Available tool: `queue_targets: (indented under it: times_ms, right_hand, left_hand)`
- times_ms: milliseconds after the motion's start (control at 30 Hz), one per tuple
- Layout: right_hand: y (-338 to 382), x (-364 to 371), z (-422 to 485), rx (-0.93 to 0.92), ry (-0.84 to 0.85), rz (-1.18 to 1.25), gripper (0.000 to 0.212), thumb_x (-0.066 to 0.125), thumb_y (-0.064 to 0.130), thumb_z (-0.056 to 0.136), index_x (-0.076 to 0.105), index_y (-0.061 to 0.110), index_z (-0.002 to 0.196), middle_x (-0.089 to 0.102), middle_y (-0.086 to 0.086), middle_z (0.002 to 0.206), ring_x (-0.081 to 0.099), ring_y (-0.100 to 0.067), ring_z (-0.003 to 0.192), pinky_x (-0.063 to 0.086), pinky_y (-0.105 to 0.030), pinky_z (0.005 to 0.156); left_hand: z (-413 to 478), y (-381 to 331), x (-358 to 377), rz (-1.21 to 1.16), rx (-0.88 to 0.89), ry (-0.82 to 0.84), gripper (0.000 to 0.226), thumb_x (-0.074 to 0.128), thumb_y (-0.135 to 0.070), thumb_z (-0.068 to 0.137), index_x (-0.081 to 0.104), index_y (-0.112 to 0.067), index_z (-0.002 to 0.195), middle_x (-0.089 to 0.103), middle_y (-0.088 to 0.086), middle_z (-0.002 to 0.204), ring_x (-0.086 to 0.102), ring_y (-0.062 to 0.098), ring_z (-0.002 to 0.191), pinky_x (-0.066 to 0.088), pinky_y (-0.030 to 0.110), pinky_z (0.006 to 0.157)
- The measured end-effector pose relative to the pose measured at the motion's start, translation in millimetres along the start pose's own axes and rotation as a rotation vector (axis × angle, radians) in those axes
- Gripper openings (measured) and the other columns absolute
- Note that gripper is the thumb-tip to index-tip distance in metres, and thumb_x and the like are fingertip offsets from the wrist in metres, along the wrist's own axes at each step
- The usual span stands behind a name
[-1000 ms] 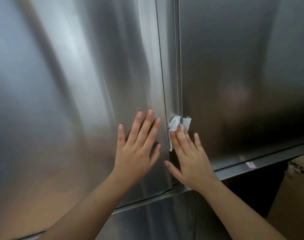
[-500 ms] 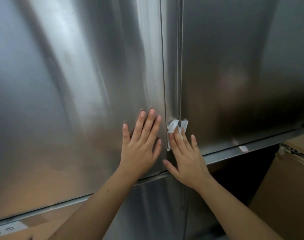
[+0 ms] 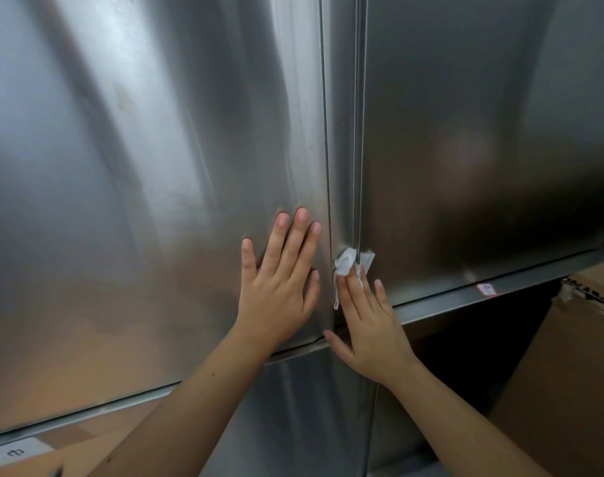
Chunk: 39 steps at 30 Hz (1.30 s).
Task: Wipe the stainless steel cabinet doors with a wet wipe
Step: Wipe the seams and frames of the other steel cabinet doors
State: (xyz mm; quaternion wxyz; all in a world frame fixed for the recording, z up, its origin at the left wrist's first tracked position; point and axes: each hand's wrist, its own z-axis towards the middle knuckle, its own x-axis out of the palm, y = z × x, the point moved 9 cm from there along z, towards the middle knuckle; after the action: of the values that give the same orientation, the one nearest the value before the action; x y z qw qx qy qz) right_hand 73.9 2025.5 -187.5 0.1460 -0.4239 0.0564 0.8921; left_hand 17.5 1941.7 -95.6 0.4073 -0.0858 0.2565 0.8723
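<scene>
Beneath right hand (image 3: 366, 327), wet wipe (image 3: 345, 262), seemingly half hidden.

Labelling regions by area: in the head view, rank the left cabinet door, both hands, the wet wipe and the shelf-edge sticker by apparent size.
1. left cabinet door
2. left hand and right hand, about alike, so unranked
3. wet wipe, partly hidden under the right hand
4. sticker, smallest

This looks like a commercial kitchen or storeroom. Large stainless steel cabinet doors (image 3: 156, 201) fill the view, and cardboard boxes (image 3: 569, 373) sit below them.
</scene>
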Motion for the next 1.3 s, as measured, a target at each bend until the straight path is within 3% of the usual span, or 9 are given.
queue_targets:
  times_ms: [300, 433, 733, 900, 1033, 1233, 1300]
  right_hand:
    - [1, -31, 25, 0.028, -0.095, -0.008, 0.078, 0.037, 0.051, 0.089, 0.017, 0.002, 0.146, 0.016, -0.016, 0.153, 0.019, -0.031, 0.142, 0.011, -0.046, 0.113]
    - [1, -25, 20, 0.031, -0.081, 0.022, 0.08, 0.038, 0.051, 0.088, 0.016, 0.003, 0.147, 0.016, -0.016, 0.153, 0.017, -0.03, 0.142, 0.013, -0.053, 0.109]
    - [3, 10, -16, 0.058, 0.014, 0.06, 0.079, 0.038, 0.051, 0.088, 0.017, 0.004, 0.148, 0.017, -0.013, 0.154, 0.022, -0.029, 0.141, 0.022, -0.052, 0.11]
    - [0, -14, 13, 0.058, -0.052, 0.072, 0.078, 0.039, 0.049, 0.088, 0.018, 0.004, 0.147, 0.016, -0.015, 0.154, 0.016, -0.031, 0.142, 0.012, -0.051, 0.11]
    - [0, -3, 4, 0.057, -0.011, 0.064, 0.08, 0.039, 0.05, 0.088, 0.016, 0.004, 0.148, 0.014, -0.014, 0.154, 0.014, -0.029, 0.143, 0.01, -0.054, 0.108]
    - [5, 48, -50, 0.079, 0.167, 0.056, 0.08, 0.041, 0.052, 0.085, 0.021, 0.004, 0.147, 0.017, -0.011, 0.154, 0.022, -0.027, 0.141, 0.025, -0.048, 0.113]
    - [6, 52, -57, 0.094, 0.171, 0.081, 0.079, 0.041, 0.051, 0.085, 0.023, 0.004, 0.146, 0.02, -0.011, 0.153, 0.022, -0.026, 0.141, 0.016, -0.044, 0.114]
  left_hand:
    - [0, 0, -1, -0.012, -0.003, -0.005, 0.064, 0.037, -0.036, 0.095, 0.018, -0.013, 0.151, -0.005, 0.004, 0.159, 0.0, 0.021, 0.146, -0.008, 0.049, 0.113]
    - [0, 0, -1, -0.006, 0.004, -0.001, 0.063, 0.036, -0.036, 0.095, 0.017, -0.013, 0.151, -0.005, 0.004, 0.159, 0.0, 0.022, 0.146, -0.009, 0.049, 0.113]
    - [0, -1, -2, -0.002, 0.004, 0.0, 0.063, 0.037, -0.034, 0.094, 0.019, -0.012, 0.15, -0.006, 0.004, 0.159, -0.002, 0.022, 0.146, -0.01, 0.048, 0.113]
    - [1, -1, 0, 0.008, 0.006, 0.015, 0.063, 0.036, -0.035, 0.095, 0.017, -0.012, 0.151, -0.006, 0.005, 0.158, -0.003, 0.023, 0.146, -0.012, 0.049, 0.112]
    - [0, -1, 0, -0.005, 0.005, 0.006, 0.064, 0.037, -0.035, 0.095, 0.016, -0.012, 0.151, -0.007, 0.005, 0.158, -0.004, 0.022, 0.146, -0.012, 0.049, 0.112]
    - [-7, -6, 5, -0.001, 0.021, 0.014, 0.067, 0.036, -0.035, 0.095, 0.01, -0.012, 0.152, -0.009, 0.005, 0.159, -0.004, 0.022, 0.146, -0.01, 0.048, 0.113]
    - [-9, -7, 6, 0.006, 0.027, 0.016, 0.067, 0.035, -0.035, 0.095, 0.01, -0.012, 0.152, -0.01, 0.005, 0.159, -0.004, 0.022, 0.146, -0.011, 0.048, 0.113]
